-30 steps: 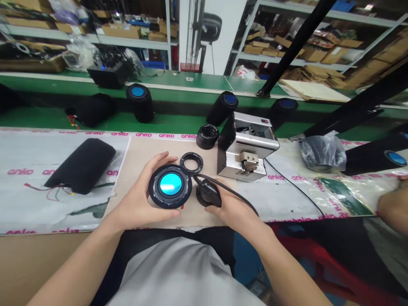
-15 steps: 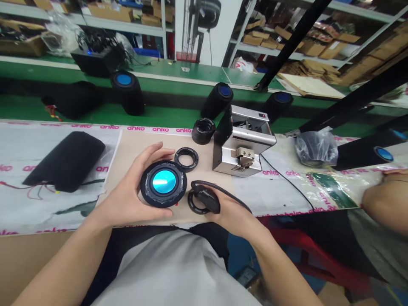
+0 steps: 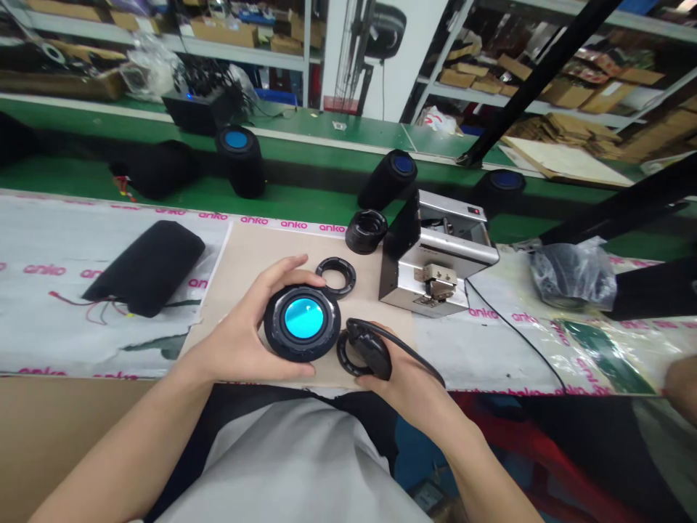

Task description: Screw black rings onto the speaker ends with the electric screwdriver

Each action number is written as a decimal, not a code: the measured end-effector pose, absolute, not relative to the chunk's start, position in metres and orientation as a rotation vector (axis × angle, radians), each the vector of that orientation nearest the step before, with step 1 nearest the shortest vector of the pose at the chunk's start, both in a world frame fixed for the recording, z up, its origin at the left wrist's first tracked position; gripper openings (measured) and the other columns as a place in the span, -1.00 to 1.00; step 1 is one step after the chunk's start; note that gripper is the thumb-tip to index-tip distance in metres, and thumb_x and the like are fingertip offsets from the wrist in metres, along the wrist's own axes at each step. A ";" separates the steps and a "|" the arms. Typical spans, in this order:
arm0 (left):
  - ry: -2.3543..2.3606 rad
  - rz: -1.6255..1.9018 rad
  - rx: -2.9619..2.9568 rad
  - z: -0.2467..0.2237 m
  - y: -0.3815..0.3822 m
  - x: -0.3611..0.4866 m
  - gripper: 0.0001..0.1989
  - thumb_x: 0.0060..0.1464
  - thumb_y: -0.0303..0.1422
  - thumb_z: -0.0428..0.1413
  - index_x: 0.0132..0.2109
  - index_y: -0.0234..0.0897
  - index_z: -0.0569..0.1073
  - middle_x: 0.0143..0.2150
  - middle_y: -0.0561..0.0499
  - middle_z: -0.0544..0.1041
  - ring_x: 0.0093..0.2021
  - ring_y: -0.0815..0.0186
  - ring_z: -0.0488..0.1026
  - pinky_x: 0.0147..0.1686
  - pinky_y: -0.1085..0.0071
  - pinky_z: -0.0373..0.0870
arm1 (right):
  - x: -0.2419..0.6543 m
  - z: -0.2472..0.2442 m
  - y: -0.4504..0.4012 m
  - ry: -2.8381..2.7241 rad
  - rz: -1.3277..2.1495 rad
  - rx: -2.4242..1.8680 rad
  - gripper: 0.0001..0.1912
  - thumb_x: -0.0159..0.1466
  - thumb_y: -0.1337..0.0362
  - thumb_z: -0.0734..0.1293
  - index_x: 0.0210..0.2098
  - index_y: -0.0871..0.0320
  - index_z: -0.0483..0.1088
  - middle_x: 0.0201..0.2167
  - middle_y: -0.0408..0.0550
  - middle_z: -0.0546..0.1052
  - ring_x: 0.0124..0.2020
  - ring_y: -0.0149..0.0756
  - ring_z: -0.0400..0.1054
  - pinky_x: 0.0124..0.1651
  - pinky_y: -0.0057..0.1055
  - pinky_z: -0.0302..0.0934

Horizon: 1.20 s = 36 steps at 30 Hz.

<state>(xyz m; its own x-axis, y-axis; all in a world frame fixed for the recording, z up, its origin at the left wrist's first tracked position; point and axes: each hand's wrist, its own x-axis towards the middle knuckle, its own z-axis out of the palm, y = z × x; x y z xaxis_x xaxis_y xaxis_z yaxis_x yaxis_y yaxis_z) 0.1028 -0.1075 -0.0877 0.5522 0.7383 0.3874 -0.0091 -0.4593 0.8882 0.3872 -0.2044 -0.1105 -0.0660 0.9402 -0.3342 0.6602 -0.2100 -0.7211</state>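
My left hand is wrapped round a black cylindrical speaker whose round blue face points up. Beside it, my right hand grips a black part with a strap loop, partly hidden by the fingers. One black ring lies partly under that part, touching or near my right fingertips. Another black ring rests on the beige board just behind the speaker. Behind that ring stands a stack of black rings.
A metal machine with a cable stands right of the board. A black fabric piece with wires lies left. More speakers stand behind, and a plastic-wrapped item and a person's arm are at right.
The whole view has shifted, so the bench items appear farther right. Both hands keep their holds. The other person's arm shows less at the right edge.
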 end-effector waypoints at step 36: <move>0.777 1.046 1.559 -0.087 -0.136 0.120 0.39 -0.03 -0.28 0.52 0.64 -0.08 -0.27 0.53 -0.34 0.32 0.49 -0.15 0.38 0.44 -0.02 0.39 | 0.354 -0.013 -0.132 -1.910 1.139 -1.345 -0.10 0.10 0.15 0.70 0.36 -0.11 0.36 0.34 -0.07 0.47 0.33 -0.01 0.42 0.36 -0.16 0.42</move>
